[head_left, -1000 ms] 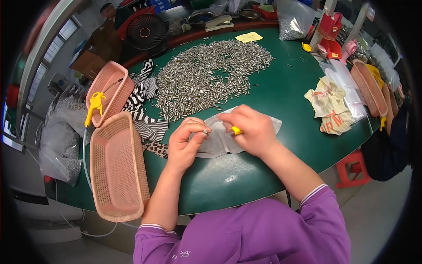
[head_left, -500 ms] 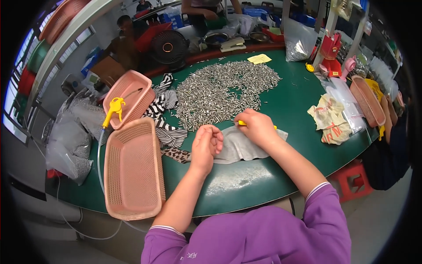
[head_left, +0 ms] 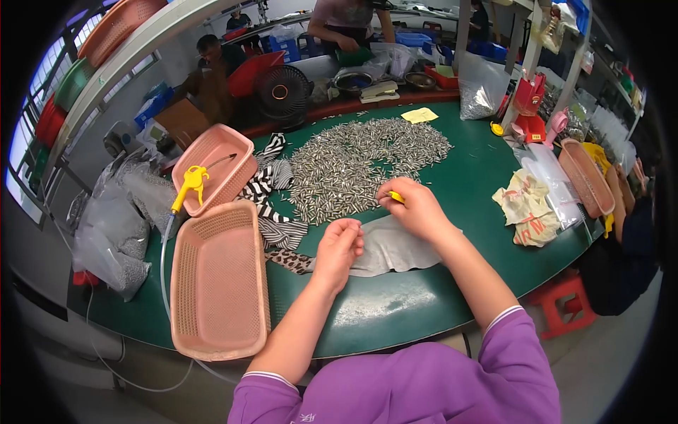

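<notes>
A wide pile of small silver metal pins (head_left: 335, 169) lies across the green table in front of me. My right hand (head_left: 417, 206) is at the pile's near edge, closed round a slim tool with a yellow handle (head_left: 396, 196); its kind does not show. To the left and nearer, my left hand (head_left: 340, 247) has thumb and fingertips pressed together; whatever may be between them is too small to make out. Beneath both hands a grey cloth (head_left: 395, 251) is spread, with a leopard-print cloth (head_left: 288, 261) and black-and-white striped cloths (head_left: 281, 232) to its left.
An open pink plastic basket (head_left: 220, 283) stands at left, another behind it holding a yellow air blow gun (head_left: 191, 186) on a hose. Bags of metal parts (head_left: 113, 240) sit further left. A crumpled cream cloth (head_left: 528, 207) and long pink basket (head_left: 587, 177) are at right. People work beyond.
The view has tilted up slightly. My left hand's fingers have drawn closer together, and the right hand has turned, so the yellow handle shows less.
</notes>
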`<action>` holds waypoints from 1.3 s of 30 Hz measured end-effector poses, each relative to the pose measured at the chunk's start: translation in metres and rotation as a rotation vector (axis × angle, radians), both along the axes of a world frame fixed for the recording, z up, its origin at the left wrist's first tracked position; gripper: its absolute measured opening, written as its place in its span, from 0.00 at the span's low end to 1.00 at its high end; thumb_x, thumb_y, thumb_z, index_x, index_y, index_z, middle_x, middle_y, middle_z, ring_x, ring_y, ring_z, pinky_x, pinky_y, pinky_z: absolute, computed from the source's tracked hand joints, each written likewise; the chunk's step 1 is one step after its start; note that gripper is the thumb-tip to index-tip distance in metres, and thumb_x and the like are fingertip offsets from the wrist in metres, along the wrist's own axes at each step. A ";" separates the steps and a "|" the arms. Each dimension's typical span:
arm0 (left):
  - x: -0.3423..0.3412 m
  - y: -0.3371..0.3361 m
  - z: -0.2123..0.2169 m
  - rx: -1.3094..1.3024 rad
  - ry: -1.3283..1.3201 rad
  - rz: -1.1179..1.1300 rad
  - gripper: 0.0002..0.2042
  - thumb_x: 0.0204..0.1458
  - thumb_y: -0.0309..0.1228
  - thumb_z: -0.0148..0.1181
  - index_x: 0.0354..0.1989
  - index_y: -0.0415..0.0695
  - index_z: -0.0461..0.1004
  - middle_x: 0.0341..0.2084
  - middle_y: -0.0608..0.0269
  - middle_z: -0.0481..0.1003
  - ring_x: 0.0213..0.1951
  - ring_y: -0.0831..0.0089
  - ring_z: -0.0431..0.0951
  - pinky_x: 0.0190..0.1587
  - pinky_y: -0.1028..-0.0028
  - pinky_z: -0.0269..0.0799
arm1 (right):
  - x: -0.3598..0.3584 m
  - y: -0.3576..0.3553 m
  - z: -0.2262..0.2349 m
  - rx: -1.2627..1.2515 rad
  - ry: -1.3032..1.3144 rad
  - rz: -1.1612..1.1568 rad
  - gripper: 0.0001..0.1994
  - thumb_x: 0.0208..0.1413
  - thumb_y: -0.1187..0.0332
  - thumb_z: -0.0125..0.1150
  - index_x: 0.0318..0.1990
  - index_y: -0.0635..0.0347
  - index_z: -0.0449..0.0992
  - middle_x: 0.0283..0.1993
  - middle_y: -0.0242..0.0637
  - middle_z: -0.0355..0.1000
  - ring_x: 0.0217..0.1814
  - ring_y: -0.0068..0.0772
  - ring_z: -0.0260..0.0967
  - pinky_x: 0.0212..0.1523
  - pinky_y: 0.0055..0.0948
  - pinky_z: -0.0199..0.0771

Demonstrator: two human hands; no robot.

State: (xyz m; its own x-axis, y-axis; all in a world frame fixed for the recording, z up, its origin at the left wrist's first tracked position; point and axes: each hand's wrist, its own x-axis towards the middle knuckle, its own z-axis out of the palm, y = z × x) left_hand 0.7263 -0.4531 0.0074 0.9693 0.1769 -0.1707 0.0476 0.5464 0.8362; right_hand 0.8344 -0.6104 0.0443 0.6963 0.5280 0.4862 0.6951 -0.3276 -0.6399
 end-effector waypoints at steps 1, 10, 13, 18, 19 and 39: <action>-0.001 0.000 0.001 0.006 0.004 -0.036 0.08 0.58 0.32 0.55 0.42 0.42 0.68 0.31 0.68 0.71 0.29 0.82 0.68 0.32 0.82 0.67 | -0.006 -0.005 0.004 0.049 -0.015 0.055 0.08 0.48 0.76 0.62 0.36 0.57 0.76 0.37 0.37 0.74 0.40 0.41 0.73 0.40 0.33 0.74; -0.004 -0.007 0.009 0.112 -0.053 -0.243 0.12 0.55 0.28 0.59 0.46 0.40 0.71 0.27 0.70 0.71 0.26 0.84 0.66 0.28 0.84 0.63 | -0.043 -0.017 0.002 0.164 0.084 0.223 0.19 0.45 0.80 0.64 0.47 0.55 0.76 0.40 0.33 0.75 0.41 0.30 0.73 0.43 0.28 0.73; -0.004 -0.006 0.005 0.139 -0.028 -0.235 0.09 0.54 0.27 0.60 0.42 0.41 0.72 0.27 0.70 0.71 0.23 0.85 0.65 0.25 0.84 0.62 | -0.042 -0.018 -0.001 0.155 0.107 0.251 0.21 0.43 0.80 0.65 0.49 0.55 0.75 0.42 0.35 0.74 0.43 0.31 0.72 0.44 0.28 0.72; -0.006 -0.005 0.006 0.070 -0.150 -0.156 0.05 0.54 0.25 0.59 0.38 0.41 0.72 0.28 0.68 0.72 0.23 0.84 0.64 0.23 0.85 0.58 | -0.045 -0.021 0.006 0.202 0.026 0.096 0.18 0.48 0.75 0.61 0.50 0.55 0.74 0.44 0.39 0.71 0.46 0.37 0.70 0.45 0.31 0.71; -0.006 -0.004 0.008 0.075 -0.147 -0.155 0.05 0.54 0.25 0.59 0.38 0.41 0.72 0.28 0.68 0.72 0.23 0.84 0.64 0.23 0.85 0.58 | -0.047 -0.023 0.011 0.165 0.009 0.016 0.17 0.50 0.73 0.59 0.50 0.56 0.74 0.45 0.40 0.69 0.47 0.40 0.69 0.46 0.33 0.71; -0.004 0.002 0.006 0.074 -0.347 -0.136 0.04 0.55 0.23 0.59 0.38 0.41 0.72 0.34 0.66 0.70 0.25 0.84 0.65 0.24 0.84 0.59 | -0.045 -0.020 0.003 0.182 -0.212 0.193 0.09 0.48 0.70 0.63 0.39 0.51 0.79 0.35 0.32 0.75 0.35 0.35 0.72 0.36 0.31 0.71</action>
